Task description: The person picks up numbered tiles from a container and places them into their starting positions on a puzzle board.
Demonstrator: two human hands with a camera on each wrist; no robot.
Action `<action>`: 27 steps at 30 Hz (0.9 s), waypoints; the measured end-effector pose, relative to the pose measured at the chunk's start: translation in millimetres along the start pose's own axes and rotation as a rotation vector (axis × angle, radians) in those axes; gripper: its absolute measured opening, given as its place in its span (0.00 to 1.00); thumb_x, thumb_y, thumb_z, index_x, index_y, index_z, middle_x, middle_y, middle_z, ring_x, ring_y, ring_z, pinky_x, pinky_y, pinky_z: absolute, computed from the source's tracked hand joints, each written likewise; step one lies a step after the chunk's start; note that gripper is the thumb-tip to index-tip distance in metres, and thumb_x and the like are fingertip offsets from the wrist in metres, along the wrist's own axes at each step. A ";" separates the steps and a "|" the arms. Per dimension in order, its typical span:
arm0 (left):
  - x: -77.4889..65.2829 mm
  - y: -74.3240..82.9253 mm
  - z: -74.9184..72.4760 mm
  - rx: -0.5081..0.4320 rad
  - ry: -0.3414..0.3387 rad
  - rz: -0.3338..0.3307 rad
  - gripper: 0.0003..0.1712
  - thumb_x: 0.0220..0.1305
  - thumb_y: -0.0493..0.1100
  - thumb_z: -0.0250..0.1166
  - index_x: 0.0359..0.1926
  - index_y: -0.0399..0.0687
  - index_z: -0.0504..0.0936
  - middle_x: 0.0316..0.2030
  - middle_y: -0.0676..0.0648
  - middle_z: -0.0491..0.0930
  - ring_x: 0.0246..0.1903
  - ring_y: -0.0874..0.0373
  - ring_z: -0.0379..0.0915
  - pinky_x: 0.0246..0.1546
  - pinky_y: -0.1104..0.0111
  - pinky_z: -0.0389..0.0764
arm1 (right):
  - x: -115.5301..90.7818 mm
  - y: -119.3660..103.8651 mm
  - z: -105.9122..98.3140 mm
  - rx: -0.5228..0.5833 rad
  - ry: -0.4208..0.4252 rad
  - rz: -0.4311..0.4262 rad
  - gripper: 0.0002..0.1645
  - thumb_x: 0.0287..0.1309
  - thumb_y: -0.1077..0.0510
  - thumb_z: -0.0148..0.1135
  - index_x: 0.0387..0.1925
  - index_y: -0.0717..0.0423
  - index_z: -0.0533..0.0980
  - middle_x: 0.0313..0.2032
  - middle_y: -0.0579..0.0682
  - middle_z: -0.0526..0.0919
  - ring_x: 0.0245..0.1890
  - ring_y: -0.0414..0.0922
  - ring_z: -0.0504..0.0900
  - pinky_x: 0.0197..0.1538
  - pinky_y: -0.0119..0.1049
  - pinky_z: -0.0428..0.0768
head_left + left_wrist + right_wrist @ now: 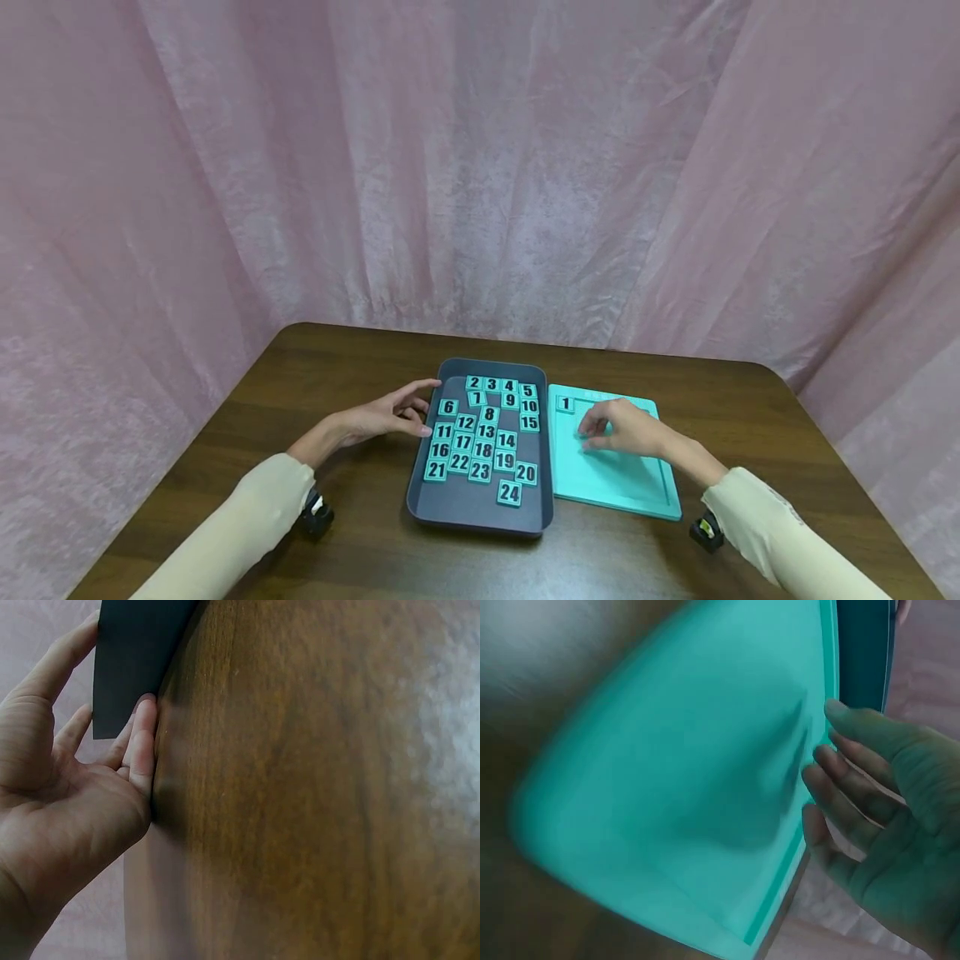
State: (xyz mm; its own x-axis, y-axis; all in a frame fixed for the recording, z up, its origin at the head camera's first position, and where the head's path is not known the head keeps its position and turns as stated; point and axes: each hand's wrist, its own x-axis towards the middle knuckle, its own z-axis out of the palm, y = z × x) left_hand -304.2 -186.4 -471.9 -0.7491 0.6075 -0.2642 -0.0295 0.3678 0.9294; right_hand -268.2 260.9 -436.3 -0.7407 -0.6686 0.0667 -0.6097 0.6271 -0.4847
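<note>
My left hand [382, 414] is at the left side of a dark grey tray [480, 517], its thumb and index finger spread along the rim. In the left wrist view, fingertips [146, 712] touch the tray's outer wall [124, 682]. Several teal number tiles [483, 450] with black digits lie in loose rows in the tray. My right hand [617, 425] hovers over a teal board [622, 492] with a raised border, fingers loosely bent and nothing between them. One tile marked 1 [566, 404] sits in the board's far left corner.
The board stands right beside the tray on a brown wooden table [352, 517] with rounded far corners. A pink curtain [480, 167] hangs behind the table. Each wrist carries a small black camera, the left one [317, 512] low over the table.
</note>
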 end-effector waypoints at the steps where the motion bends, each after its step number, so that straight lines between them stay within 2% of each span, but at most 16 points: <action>1: 0.1 -0.6 -0.1 0.001 0.001 -0.001 0.52 0.65 0.49 0.73 0.81 0.65 0.51 0.69 0.36 0.64 0.55 0.52 0.74 0.64 0.53 0.73 | -5.8 -4.1 2.3 0.035 -0.026 -0.021 0.07 0.58 0.61 0.75 0.37 0.60 0.85 0.34 0.49 0.89 0.32 0.37 0.83 0.37 0.34 0.86; 4: -0.2 -1.5 -0.1 0.000 -0.002 -0.001 0.52 0.66 0.49 0.73 0.81 0.65 0.51 0.69 0.36 0.65 0.55 0.52 0.74 0.63 0.54 0.73 | -23.4 -14.2 8.9 0.152 -0.115 -0.060 0.05 0.61 0.58 0.72 0.36 0.57 0.85 0.34 0.47 0.88 0.31 0.32 0.81 0.36 0.29 0.84; 7: -0.7 -1.5 -0.1 -0.003 -0.001 0.000 0.52 0.65 0.49 0.73 0.81 0.65 0.51 0.69 0.36 0.65 0.54 0.51 0.73 0.63 0.54 0.72 | -37.7 -20.5 13.4 0.225 -0.172 -0.070 0.06 0.63 0.56 0.72 0.38 0.55 0.85 0.34 0.45 0.87 0.32 0.30 0.80 0.36 0.28 0.84; 15: -1.3 -1.5 -1.6 -0.004 0.014 -0.013 0.51 0.65 0.49 0.73 0.80 0.69 0.52 0.70 0.37 0.63 0.55 0.51 0.73 0.65 0.51 0.71 | -56.6 -22.0 17.4 0.203 -0.125 -0.110 0.08 0.58 0.57 0.75 0.39 0.52 0.85 0.34 0.45 0.87 0.32 0.29 0.79 0.35 0.28 0.83; 23: -1.3 -0.4 -1.1 -0.013 0.011 -0.015 0.52 0.64 0.49 0.74 0.80 0.68 0.53 0.70 0.37 0.63 0.55 0.51 0.73 0.65 0.53 0.72 | -68.4 -21.0 13.9 0.235 -0.160 -0.133 0.06 0.61 0.57 0.73 0.39 0.50 0.84 0.34 0.45 0.86 0.33 0.29 0.79 0.35 0.29 0.84; 27: -0.5 -0.1 -0.2 -0.013 0.012 -0.016 0.52 0.64 0.49 0.74 0.80 0.69 0.53 0.70 0.38 0.63 0.55 0.51 0.73 0.65 0.53 0.72 | -65.4 -23.9 7.2 0.224 -0.167 -0.135 0.05 0.62 0.57 0.72 0.39 0.52 0.84 0.35 0.46 0.87 0.34 0.29 0.80 0.36 0.29 0.84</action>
State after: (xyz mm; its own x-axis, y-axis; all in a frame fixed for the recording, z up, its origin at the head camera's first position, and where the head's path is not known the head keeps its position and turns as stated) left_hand -304.0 -186.9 -471.8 -0.7563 0.5932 -0.2757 -0.0500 0.3677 0.9286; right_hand -203.2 286.7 -435.4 -0.5888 -0.8082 0.0082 -0.6088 0.4368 -0.6623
